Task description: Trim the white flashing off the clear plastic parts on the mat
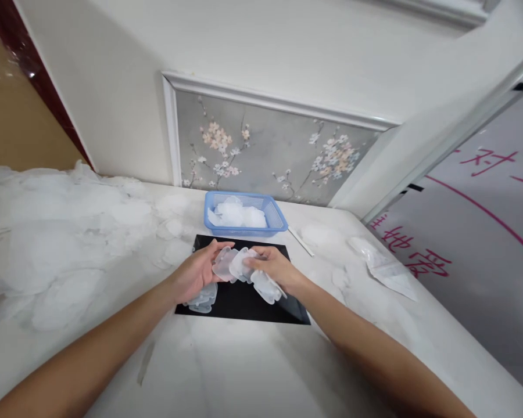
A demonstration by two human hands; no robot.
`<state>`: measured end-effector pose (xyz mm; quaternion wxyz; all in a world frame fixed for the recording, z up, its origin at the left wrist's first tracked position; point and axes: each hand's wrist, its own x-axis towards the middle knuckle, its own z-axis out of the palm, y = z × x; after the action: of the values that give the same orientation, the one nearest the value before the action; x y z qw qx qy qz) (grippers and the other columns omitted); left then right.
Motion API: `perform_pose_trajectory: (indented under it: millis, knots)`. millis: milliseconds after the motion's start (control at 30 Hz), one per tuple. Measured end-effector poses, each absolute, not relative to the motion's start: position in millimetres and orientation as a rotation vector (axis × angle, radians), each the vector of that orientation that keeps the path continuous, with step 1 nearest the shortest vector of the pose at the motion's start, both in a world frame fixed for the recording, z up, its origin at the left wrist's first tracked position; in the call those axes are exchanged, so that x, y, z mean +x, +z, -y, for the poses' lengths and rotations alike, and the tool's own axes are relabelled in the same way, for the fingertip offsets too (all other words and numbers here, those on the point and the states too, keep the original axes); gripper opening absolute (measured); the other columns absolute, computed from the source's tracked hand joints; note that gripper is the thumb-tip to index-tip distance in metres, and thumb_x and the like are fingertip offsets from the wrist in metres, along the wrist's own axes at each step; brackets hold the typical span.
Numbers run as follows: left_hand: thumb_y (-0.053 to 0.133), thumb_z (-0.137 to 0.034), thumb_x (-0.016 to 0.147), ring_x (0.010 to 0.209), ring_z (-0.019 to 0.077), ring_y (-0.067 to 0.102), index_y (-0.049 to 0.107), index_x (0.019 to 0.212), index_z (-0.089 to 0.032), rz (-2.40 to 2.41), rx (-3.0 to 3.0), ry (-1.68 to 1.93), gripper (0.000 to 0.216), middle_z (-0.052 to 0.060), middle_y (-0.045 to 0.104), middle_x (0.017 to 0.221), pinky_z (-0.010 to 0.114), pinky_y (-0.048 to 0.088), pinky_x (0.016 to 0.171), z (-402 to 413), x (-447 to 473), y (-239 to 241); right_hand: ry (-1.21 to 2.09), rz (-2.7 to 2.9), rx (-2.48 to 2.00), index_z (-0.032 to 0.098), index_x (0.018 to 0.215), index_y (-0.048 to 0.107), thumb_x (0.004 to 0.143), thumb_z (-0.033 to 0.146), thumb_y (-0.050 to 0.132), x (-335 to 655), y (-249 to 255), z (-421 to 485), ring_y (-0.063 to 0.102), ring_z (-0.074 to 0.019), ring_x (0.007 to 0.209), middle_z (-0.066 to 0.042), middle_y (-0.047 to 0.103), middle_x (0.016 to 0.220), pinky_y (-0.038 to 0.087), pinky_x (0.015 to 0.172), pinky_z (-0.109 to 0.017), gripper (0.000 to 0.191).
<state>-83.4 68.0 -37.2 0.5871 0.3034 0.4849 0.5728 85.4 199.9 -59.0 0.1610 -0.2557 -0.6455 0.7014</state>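
Note:
Over a black mat (248, 307), my left hand (197, 271) is turned palm up, its fingers closed behind a thin, frosted plastic piece (224, 264). My right hand (281, 268) pinches similar translucent pieces (241, 265), spread like a fan and overlapping the one at my left hand. Below my right fingers is another group of frosted pieces (265, 287), with a narrow pale edge sticking out beside it; whether the hand grips these too is unclear. A small stack of pieces (203, 301) lies on the mat's left side, partly covered by my left hand.
Behind the mat, a blue basket (246, 231) holds white translucent pieces. A white stick (300, 241) lies to its right. A large heap of translucent pieces (61, 226) covers the table's left side. A clear plastic bag (387, 270) is at the right, near the whiteboard (483, 244).

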Motion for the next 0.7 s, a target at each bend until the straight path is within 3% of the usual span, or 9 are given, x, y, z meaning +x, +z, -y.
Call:
perform_pose_trajectory:
  millis: [100,200,300,400,533,600,667,700]
  knots:
    - [0.065,-0.049,0.081,0.123,0.0305,0.053,0.061,0.124,-0.025,-1.43,1.175,1.178,0.05,0.01,0.061,0.129,0.044,0.041,0.103,-63,-110,-34,1.429,2.122,-0.638,0.018,0.08,0.067,0.074,0.05,0.07,71,-31,-219,0.059,-0.0182,0.063,-0.002,0.065,0.071,0.044,0.059,-0.029,0.033]
    - [0.077,-0.04,0.067,0.128,0.0336,0.046,0.06,0.128,-0.032,-1.721,1.645,0.776,0.063,0.009,0.057,0.135,0.046,0.03,0.109,-56,-138,-35,0.611,2.302,-0.447,0.021,0.09,0.071,0.086,0.039,0.06,49,-4,-252,0.062,-0.0241,0.09,-0.007,0.068,0.092,0.044,0.081,-0.034,0.021]
    - [0.084,-0.037,0.055,0.131,0.0369,0.041,0.058,0.128,-0.033,-1.831,1.785,0.446,0.078,0.009,0.054,0.138,0.049,0.024,0.11,-53,-149,-38,0.248,2.491,-0.336,0.02,0.099,0.072,0.09,0.03,0.055,26,0,-286,0.058,-0.0264,0.103,-0.012,0.068,0.107,0.04,0.092,-0.04,0.021]
    - [0.086,-0.033,0.048,0.125,0.0356,0.044,0.064,0.117,-0.03,-1.855,1.813,0.315,0.072,0.009,0.053,0.134,0.045,0.029,0.106,-52,-144,-36,0.302,2.754,-0.356,0.025,0.097,0.073,0.085,0.032,0.065,14,-14,-304,0.057,-0.028,0.11,-0.007,0.071,0.111,0.039,0.095,-0.045,0.016]
    - [0.082,-0.025,0.051,0.102,0.0294,0.054,0.063,0.11,-0.025,-1.856,1.72,0.328,0.062,0.007,0.056,0.11,0.034,0.044,0.081,-51,-137,-30,0.402,2.609,-0.431,0.025,0.097,0.072,0.089,0.031,0.059,25,-30,-287,0.056,-0.0291,0.116,-0.006,0.072,0.11,0.035,0.1,-0.05,0.016]
    - [0.08,-0.023,0.053,0.094,0.0277,0.055,0.064,0.105,-0.026,-1.861,1.698,0.363,0.055,0.004,0.057,0.1,0.033,0.043,0.077,-51,-135,-29,0.516,2.464,-0.442,0.021,0.096,0.07,0.092,0.033,0.053,37,-38,-260,0.061,-0.0269,0.107,-0.008,0.072,0.104,0.039,0.097,-0.048,0.022]
    - [0.074,-0.017,0.057,0.089,0.0259,0.054,0.067,0.094,-0.025,-1.842,1.746,0.422,0.039,0.001,0.057,0.086,0.033,0.04,0.078,-54,-131,-33,0.828,2.468,-0.431,0.018,0.096,0.069,0.094,0.037,0.048,47,-50,-227,0.065,-0.0205,0.082,-0.007,0.072,0.089,0.049,0.08,-0.039,0.028]
    - [0.068,-0.014,0.061,0.085,0.0243,0.054,0.067,0.088,-0.024,-1.818,1.774,0.482,0.029,0.001,0.057,0.08,0.033,0.04,0.078,-56,-128,-36,1.036,2.498,-0.4,0.018,0.105,0.066,0.091,0.038,0.052,51,-57,-211,0.064,-0.0183,0.075,-0.007,0.071,0.091,0.051,0.072,-0.035,0.028]
